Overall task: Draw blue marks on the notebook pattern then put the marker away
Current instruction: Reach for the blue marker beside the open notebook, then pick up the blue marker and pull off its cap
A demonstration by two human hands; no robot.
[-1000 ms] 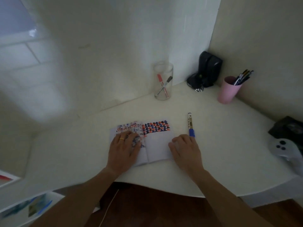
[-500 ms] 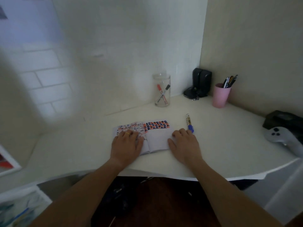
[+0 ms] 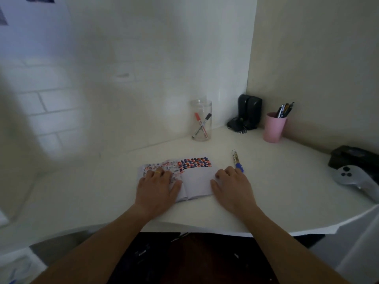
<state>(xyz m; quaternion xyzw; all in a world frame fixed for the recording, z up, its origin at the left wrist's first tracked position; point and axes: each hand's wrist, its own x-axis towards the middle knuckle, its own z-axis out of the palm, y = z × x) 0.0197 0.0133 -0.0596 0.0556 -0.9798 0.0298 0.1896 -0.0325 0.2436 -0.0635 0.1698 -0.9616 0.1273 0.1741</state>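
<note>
An open notebook (image 3: 196, 181) lies flat on the white desk (image 3: 276, 191), with a red, blue and dark pattern across the top of both pages. My left hand (image 3: 159, 186) rests flat on the left page, a ring on one finger. My right hand (image 3: 232, 186) lies flat at the right page's edge, holding nothing. A blue-capped marker (image 3: 236, 159) lies on the desk just beyond my right fingertips, cap end toward me.
A clear glass jar (image 3: 201, 120) with a red and a black marker stands at the back. A black speaker (image 3: 247, 112) and a pink cup (image 3: 273, 127) of pens fill the corner. A grey game controller (image 3: 354, 178) and black box (image 3: 352, 157) lie at the right.
The head camera has tilted up and pulled back, showing more wall. Both hands stay flat on the notebook, and the marker has not moved.
</note>
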